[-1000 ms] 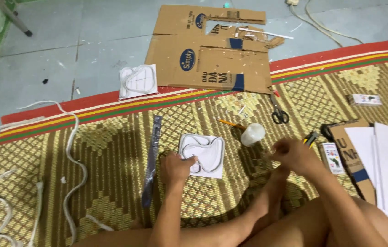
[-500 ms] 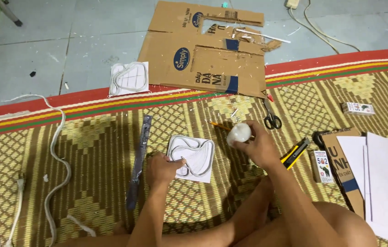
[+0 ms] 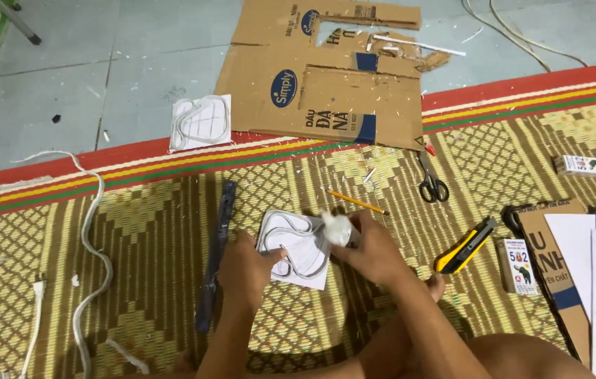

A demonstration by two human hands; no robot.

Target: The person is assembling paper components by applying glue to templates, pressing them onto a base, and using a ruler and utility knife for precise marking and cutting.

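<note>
We sit on a woven mat (image 3: 136, 231) with our left hand (image 3: 245, 263) pressing flat, fingers spread, on the left edge of a white paper sheet (image 3: 298, 245) that carries a looped outline; the sheet lies at the centre of the mat, just ahead of our knees. Our right hand (image 3: 368, 245) holds a small white bottle (image 3: 336, 226) in a closed grip, its tip down over the sheet's right edge. At nine o'clock from the sheet, just beside our left hand, a dark ruler (image 3: 215, 253) lies lengthwise. At one o'clock a pencil (image 3: 355, 201) lies near, with scissors (image 3: 431, 182) farther out. At three o'clock a yellow utility knife (image 3: 465, 245) rests, well apart from the sheet. Open mat stretches towards twelve o'clock, up to the mat's red border and the cut cardboard (image 3: 326, 84) on the floor. White cord (image 3: 94, 231) snakes along at nine o'clock, well apart.
</note>
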